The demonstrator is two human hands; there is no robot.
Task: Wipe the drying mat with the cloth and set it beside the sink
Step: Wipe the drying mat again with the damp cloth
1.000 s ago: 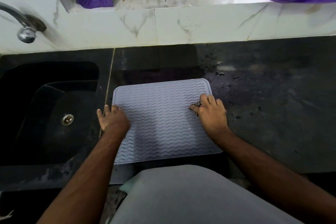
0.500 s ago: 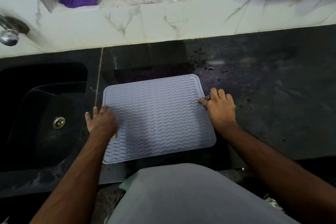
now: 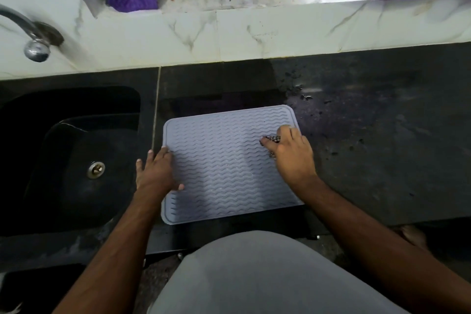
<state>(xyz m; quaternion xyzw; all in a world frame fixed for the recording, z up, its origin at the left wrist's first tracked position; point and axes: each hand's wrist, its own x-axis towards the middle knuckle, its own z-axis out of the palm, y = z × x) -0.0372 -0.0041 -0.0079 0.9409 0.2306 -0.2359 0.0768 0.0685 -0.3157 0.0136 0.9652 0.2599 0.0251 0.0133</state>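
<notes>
Drying mat (image 3: 224,168) – matt, wavy-ribbed; countertop (image 3: 382,135) – dark stone; faucet (image 3: 33,41) – shiny metal.

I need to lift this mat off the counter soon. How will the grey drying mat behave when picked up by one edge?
The drying mat looks thin and lies fully flat, so it will probably flop and droop. Its wavy ridges suggest rubbery material that grips rather than slides; the left hand pressing its edge hints it shifts under the cloth.
</notes>
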